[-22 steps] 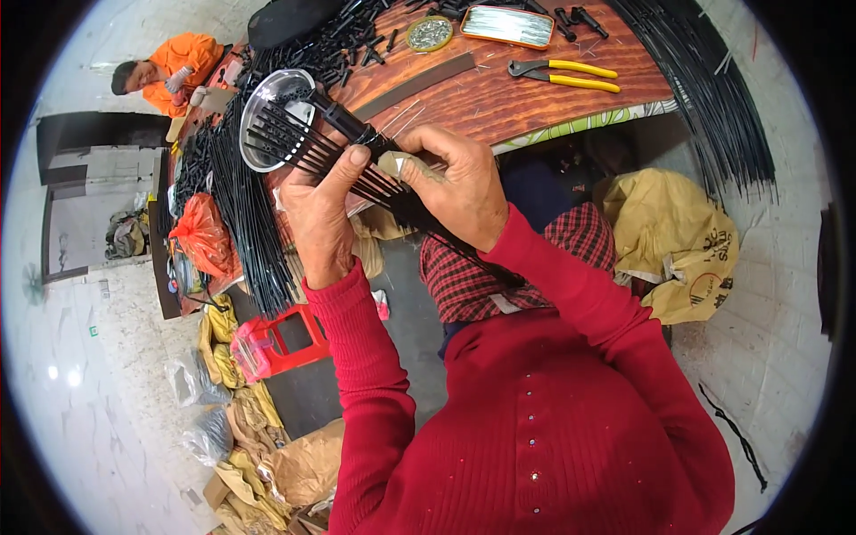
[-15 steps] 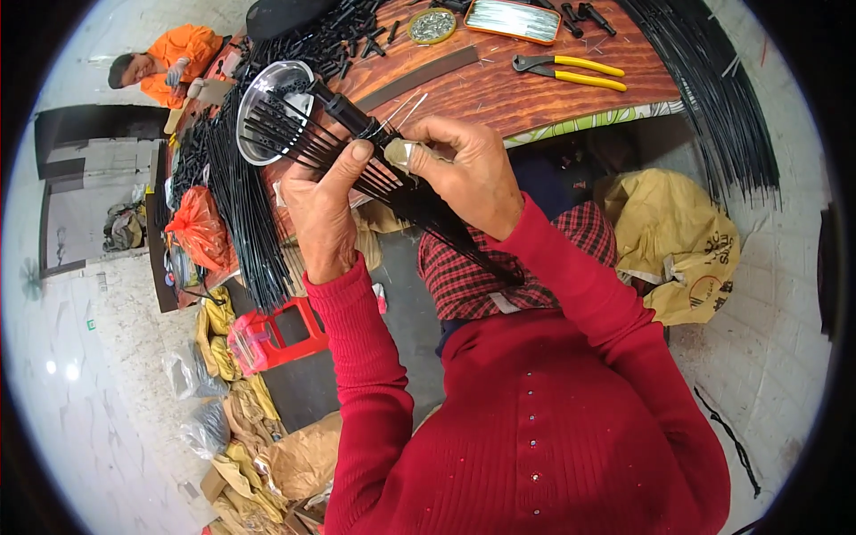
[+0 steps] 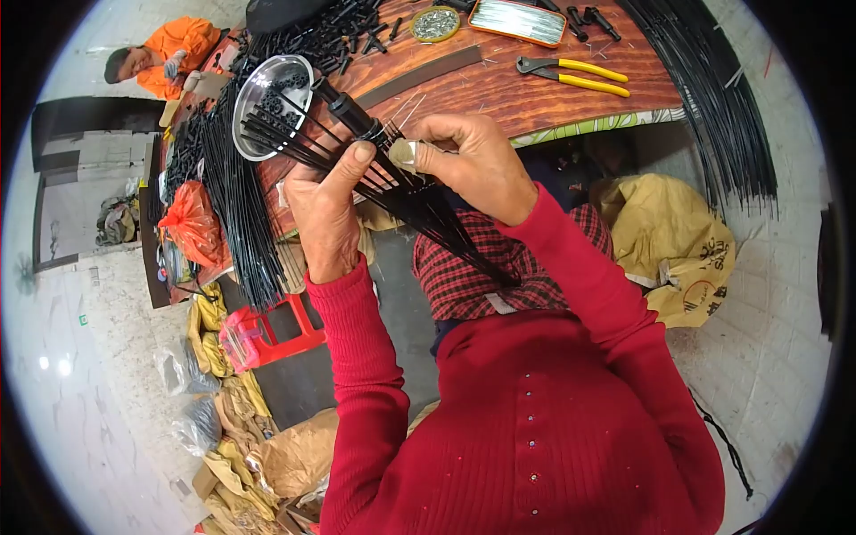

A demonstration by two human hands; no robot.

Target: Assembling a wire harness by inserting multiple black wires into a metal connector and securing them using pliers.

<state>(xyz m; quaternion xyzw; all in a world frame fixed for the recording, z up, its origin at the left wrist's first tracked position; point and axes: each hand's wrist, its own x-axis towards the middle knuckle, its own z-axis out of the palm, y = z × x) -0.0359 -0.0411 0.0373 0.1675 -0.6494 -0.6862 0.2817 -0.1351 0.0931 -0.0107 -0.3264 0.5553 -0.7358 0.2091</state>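
Note:
My left hand (image 3: 323, 214) is closed round a bundle of thin black rods joined at a black plastic hub, which looks like an umbrella frame (image 3: 437, 234). Its short tube (image 3: 352, 114) points up and to the left, and the long rods slant down to the right over my checked cloth. On the right of the hub, my right hand (image 3: 481, 169) pinches at the rods, with a pale covering (image 3: 403, 154) on its thumb. Thin silvery wires (image 3: 412, 111) stick up between my hands. My right fingertips partly hide what they grip.
Beyond my left hand stands a clear bowl (image 3: 239, 129) of black parts. Yellow-handled pliers (image 3: 584, 78), a tin of wires (image 3: 517, 22) and a round dish of small metal pieces (image 3: 435, 24) lie on the wooden table (image 3: 486, 96). A person in orange (image 3: 169, 58) sits at the far left.
Both hands keep their hold on the frame. My right hand has shifted slightly to the right, and the tube and rods have turned a little. The view has moved slightly.

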